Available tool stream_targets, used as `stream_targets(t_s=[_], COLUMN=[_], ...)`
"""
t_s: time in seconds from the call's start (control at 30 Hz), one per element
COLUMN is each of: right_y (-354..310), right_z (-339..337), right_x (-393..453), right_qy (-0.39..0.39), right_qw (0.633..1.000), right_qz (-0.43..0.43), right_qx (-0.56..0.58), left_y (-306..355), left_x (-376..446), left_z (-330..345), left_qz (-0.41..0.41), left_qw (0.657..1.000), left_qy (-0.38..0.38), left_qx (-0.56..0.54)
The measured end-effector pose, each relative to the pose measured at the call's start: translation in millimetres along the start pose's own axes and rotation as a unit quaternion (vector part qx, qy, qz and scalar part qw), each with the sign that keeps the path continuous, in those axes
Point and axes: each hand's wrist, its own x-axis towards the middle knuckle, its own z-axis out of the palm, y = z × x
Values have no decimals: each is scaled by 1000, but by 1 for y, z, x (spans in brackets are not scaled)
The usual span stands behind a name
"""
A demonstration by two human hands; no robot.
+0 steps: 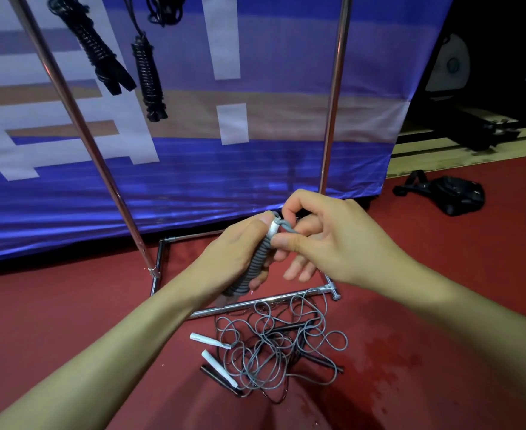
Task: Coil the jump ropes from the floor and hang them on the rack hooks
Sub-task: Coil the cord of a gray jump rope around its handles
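Left hand [240, 252] grip clamped round the coiled grey jump rope [257, 265], held above the floor tangle [274, 346]. Right hand [323, 240] pinches the loose cord end by the white handle [272, 228]. Best tuck that end tight so wraps hold. Banner [193, 169] lettering unreadable.
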Motion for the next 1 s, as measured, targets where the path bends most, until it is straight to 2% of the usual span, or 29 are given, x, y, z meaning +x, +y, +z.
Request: stream_targets(t_s=[0.23, 0.33, 0.43, 0.53, 0.63, 0.73, 0.77, 0.87, 1.0], right_y=[-1, 0, 2, 1, 1, 6, 7, 10, 4], right_z=[5, 0, -5, -4, 0, -3, -5, -5, -8], right_x=[-1, 0, 0, -2, -3, 1, 3, 4, 4], right_qy=[12, -22, -76, -80, -44, 73, 94, 78, 8], right_qw=[997, 990, 985, 983, 993, 994, 990, 996, 998], right_qz=[27, 37, 35, 60, 53, -36, -47, -30, 69], right_qx=[76, 132, 149, 156, 99, -77, -97, -38, 12], left_y=[3, 4, -1, -10, -14, -15, -16, -19, -24], left_x=[-6, -5, -3, -1, 1, 3, 3, 4, 4], left_z=[-1, -3, -6, -8, -9, -9, -9, -12, -17], left_qz=[71, 81, 105, 121, 126, 157, 166, 182, 198], left_qw=[991, 986, 982, 983, 984, 982, 981, 974, 954], left_qy=[58, 95, 92, 71, 71, 59, 57, 73, 86], left_qx=[94, 113, 124, 115, 101, 83, 80, 114, 206])
